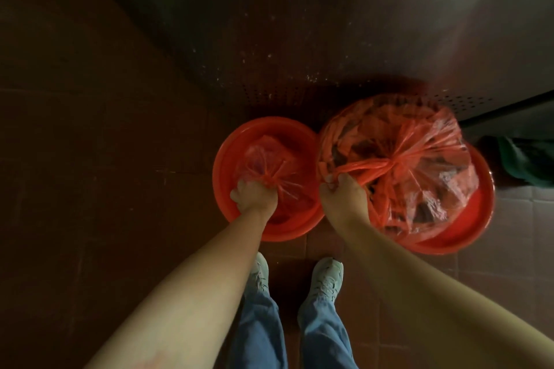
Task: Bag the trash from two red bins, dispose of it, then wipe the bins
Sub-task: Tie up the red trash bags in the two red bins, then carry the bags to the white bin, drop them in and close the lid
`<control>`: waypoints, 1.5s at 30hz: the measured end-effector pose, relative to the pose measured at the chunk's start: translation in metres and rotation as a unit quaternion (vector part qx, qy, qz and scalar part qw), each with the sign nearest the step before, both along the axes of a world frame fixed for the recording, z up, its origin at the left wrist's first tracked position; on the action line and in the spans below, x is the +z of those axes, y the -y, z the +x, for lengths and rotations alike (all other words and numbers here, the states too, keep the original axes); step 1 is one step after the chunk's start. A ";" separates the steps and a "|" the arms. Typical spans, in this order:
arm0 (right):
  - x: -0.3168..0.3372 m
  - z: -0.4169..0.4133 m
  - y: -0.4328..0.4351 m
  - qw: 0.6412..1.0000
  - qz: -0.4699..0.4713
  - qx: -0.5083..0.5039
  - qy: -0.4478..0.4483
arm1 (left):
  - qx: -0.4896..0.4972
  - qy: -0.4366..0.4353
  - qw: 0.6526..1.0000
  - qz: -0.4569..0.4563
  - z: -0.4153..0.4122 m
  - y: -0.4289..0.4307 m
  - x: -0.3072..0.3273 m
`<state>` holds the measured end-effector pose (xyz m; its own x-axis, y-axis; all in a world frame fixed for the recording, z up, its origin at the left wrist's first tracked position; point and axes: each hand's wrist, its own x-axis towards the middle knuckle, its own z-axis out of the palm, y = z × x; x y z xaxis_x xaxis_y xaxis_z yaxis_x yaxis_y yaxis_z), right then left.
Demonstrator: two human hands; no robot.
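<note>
Gripping knotted red bags, no legible writing

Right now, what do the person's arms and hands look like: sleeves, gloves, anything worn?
Both forearms are bare, no sleeves in view. The left hand and right hand wear no gloves; no watch or rings visible. Below: blue jeans, pale lace-up sneakers.

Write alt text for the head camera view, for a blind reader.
From above: the left hand grips the knot of a small tied red bag in the left bin; the right hand grips the handles of a fuller tied bag bulging over the right bin. Both bins stand on dark tiles.
</note>
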<state>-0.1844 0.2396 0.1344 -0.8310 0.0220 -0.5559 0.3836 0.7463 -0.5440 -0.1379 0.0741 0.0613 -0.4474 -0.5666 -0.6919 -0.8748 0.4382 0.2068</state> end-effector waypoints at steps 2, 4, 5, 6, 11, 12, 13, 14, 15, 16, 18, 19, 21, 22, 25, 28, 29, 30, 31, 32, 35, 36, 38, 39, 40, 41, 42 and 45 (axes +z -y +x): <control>0.017 -0.007 -0.006 1.000 0.006 -0.007 -0.001 | -0.042 -0.016 0.999 -0.006 -0.004 0.005 0.023; 0.039 -0.017 -0.014 1.000 0.018 -0.015 -0.010 | -0.064 -0.026 0.998 0.005 -0.011 0.007 0.050; 0.049 -0.021 -0.019 0.999 0.024 -0.022 -0.021 | -0.071 -0.036 0.997 0.012 -0.015 0.007 0.063; 0.061 -0.028 -0.024 0.998 0.032 -0.029 -0.036 | -0.082 -0.050 0.995 0.016 -0.019 0.007 0.077; 0.138 -0.059 -0.049 0.991 0.053 -0.083 -0.094 | -0.160 -0.117 0.980 0.005 -0.045 -0.002 0.165; 0.154 -0.063 -0.054 0.988 0.052 -0.106 -0.100 | -0.166 -0.125 0.978 0.000 -0.049 -0.005 0.183; 0.172 -0.067 -0.060 0.984 0.047 -0.132 -0.111 | -0.171 -0.130 0.977 -0.010 -0.052 -0.008 0.205; 0.192 -0.068 -0.066 0.980 0.039 -0.156 -0.119 | -0.177 -0.130 0.975 -0.024 -0.054 -0.012 0.227; 0.208 -0.068 -0.071 0.976 0.031 -0.177 -0.121 | -0.184 -0.126 0.974 -0.041 -0.054 -0.014 0.249; 0.231 -0.065 -0.079 0.973 0.020 -0.196 -0.118 | -0.193 -0.129 0.971 -0.061 -0.053 -0.018 0.277; 0.263 -0.056 -0.092 0.970 -0.001 -0.217 -0.112 | -0.214 -0.144 0.960 -0.107 -0.048 -0.024 0.317; 0.278 -0.051 -0.099 0.968 -0.010 -0.225 -0.108 | -0.226 -0.150 0.953 -0.133 -0.046 -0.028 0.338; 0.315 -0.039 -0.115 0.969 -0.030 -0.230 -0.090 | -0.250 -0.168 0.937 -0.177 -0.041 -0.037 0.382; 0.330 -0.032 -0.122 0.970 -0.038 -0.228 -0.081 | -0.262 -0.181 0.929 -0.190 -0.038 -0.041 0.399; 0.374 -0.010 -0.142 0.972 -0.044 -0.215 -0.088 | -0.296 -0.221 0.912 -0.179 -0.030 -0.053 0.441; 0.407 0.008 -0.157 0.970 -0.026 -0.217 -0.108 | -0.328 -0.219 0.907 -0.144 -0.035 -0.061 0.464; 0.415 0.015 -0.162 0.968 -0.021 -0.223 -0.113 | -0.341 -0.215 0.905 -0.132 -0.037 -0.064 0.470; 0.423 0.023 -0.167 0.966 -0.012 -0.231 -0.118 | -0.359 -0.210 0.901 -0.121 -0.040 -0.068 0.477; 0.428 0.032 -0.171 0.964 -0.001 -0.237 -0.121 | -0.378 -0.199 0.897 -0.111 -0.042 -0.071 0.483; 0.431 0.040 -0.173 0.962 0.010 -0.243 -0.126 | -0.395 -0.190 0.893 -0.099 -0.045 -0.074 0.487; 0.441 0.072 -0.176 0.943 0.033 -0.303 -0.133 | -0.456 -0.168 0.872 -0.057 -0.053 -0.087 0.500; 0.443 0.083 -0.176 0.936 0.036 -0.325 -0.129 | -0.475 -0.161 0.864 -0.045 -0.054 -0.092 0.502; 0.445 0.112 -0.175 0.917 0.040 -0.381 -0.112 | -0.522 -0.160 0.838 -0.018 -0.053 -0.105 0.508; 0.446 0.128 -0.175 0.906 0.044 -0.408 -0.107 | -0.545 -0.166 0.822 -0.004 -0.051 -0.112 0.511; 0.448 0.143 -0.175 0.894 0.047 -0.432 -0.107 | -0.563 -0.174 0.808 0.010 -0.048 -0.119 0.514; 0.450 0.159 -0.174 0.881 0.049 -0.458 -0.110 | -0.580 -0.182 0.794 0.023 -0.043 -0.126 0.517; 0.454 0.176 -0.173 0.866 0.051 -0.485 -0.110 | -0.600 -0.186 0.778 0.032 -0.036 -0.133 0.519; 0.467 0.230 -0.167 0.825 0.064 -0.552 -0.099 | -0.666 -0.173 0.725 0.036 -0.009 -0.153 0.525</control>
